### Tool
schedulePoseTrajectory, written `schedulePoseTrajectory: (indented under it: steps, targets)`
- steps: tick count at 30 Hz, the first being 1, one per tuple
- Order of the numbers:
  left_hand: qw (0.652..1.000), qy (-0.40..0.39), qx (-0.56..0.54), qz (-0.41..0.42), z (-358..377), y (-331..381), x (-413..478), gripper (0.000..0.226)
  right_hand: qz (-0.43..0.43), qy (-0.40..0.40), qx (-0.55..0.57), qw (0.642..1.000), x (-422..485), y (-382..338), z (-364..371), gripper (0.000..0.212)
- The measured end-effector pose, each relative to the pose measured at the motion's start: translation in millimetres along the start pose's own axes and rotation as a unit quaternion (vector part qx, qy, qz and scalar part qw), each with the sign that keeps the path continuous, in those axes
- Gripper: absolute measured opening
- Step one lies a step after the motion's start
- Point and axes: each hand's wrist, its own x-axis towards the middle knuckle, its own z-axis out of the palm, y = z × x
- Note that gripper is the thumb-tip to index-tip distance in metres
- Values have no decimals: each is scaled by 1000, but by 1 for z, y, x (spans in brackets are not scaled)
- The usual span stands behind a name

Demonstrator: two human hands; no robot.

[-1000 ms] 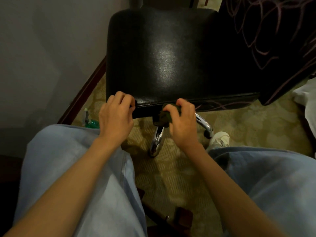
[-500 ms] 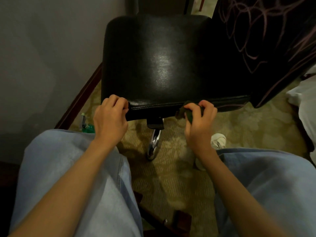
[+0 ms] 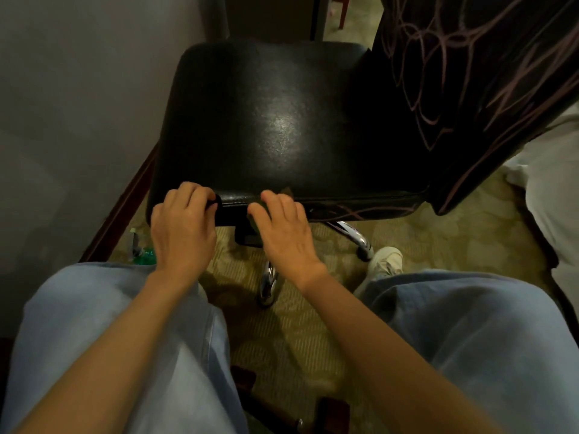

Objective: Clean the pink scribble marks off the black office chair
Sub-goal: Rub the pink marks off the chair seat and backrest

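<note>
Both forearms reach fwd btwn knees in light-blue jeans.

Left hand: palm down, fingers curled over front-left edge of seat; grip clamped on that edge.

Right hand: just beside the left, knuckles up, grip closed on dark cloth, pressing it to the front edge. Cloth mostly hidden under fingers.

Seat: black, pebbled, leather-like, rounded corners, glossy highlight at centre.

Pink scribble marks run along front edge, right of the right hand. More loops cover the backrest, far right.

Below seat: chrome base legs, patterned carpet, white shoe. Green bottle stands by the wall.

Wall sits close on left; carpet shows right of the base.
</note>
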Motion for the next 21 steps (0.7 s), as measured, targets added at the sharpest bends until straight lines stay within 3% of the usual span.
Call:
schedulePoseTrajectory:
  steps: [3,5,10,12,17,21]
  targets:
    - [1000,-1,-13,-10,1,0,4,5,68,-1,-12,998,-13,31,-14,43]
    - [1000,0,-14,-12,2,1,4,4,124,22,-4,992,-26,52,-23,33]
    - [1000,3,-16,-21,2,5,3,3,178,59,34,982,-29,58,-34,28]
    - [999,10,-21,-22,1,8,2,2,170,43,44,983,-21,42,-34,34]
    - [1000,6,-16,10,4,15,3,4,57,-28,64,996,5,-8,-21,43]
    - [1000,4,-15,6,5,14,4,5,56,-44,35,997,3,8,-21,43]
